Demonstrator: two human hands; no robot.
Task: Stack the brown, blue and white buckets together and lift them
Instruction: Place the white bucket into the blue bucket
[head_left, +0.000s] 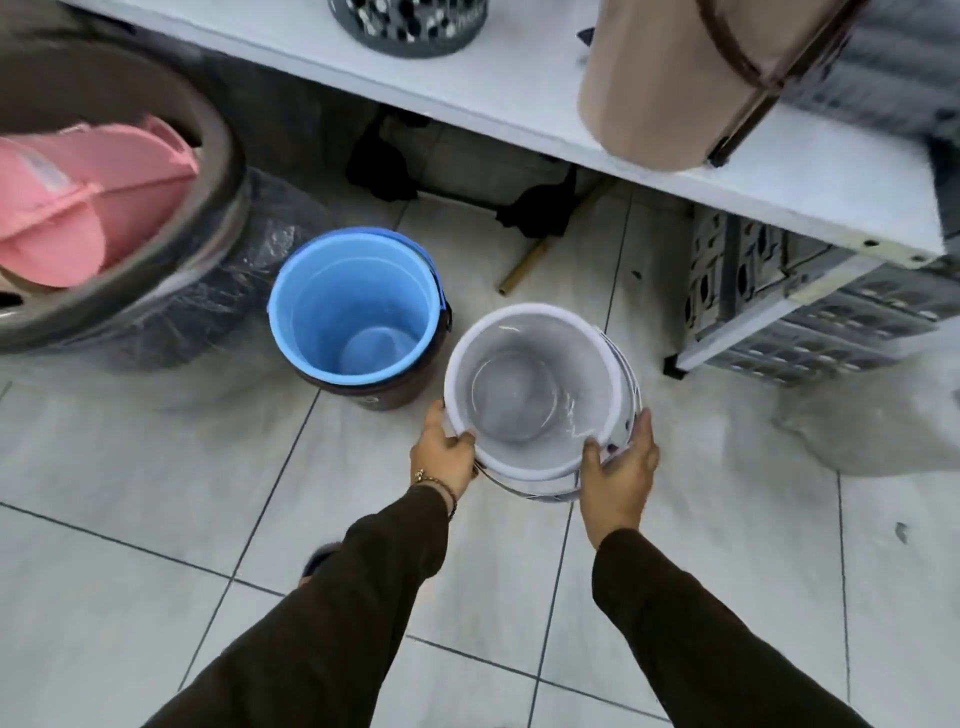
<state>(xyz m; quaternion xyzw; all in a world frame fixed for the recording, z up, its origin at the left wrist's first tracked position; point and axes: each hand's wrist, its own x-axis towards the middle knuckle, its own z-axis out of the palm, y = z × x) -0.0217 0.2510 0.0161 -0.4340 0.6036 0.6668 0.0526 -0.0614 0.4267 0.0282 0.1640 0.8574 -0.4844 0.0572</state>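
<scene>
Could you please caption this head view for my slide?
Both hands, left hand and right hand, grip white bucket beside nested blue bucket.

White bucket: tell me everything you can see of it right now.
The white bucket is round, looks like smooth plastic, with a thick rolled rim and an empty, glossy interior. It stands mouth-up, leaning slightly. A thin handle hangs at its near side. The left hand and right hand grip its near rim from either side. It sits right of the blue bucket, apart from it.
</scene>
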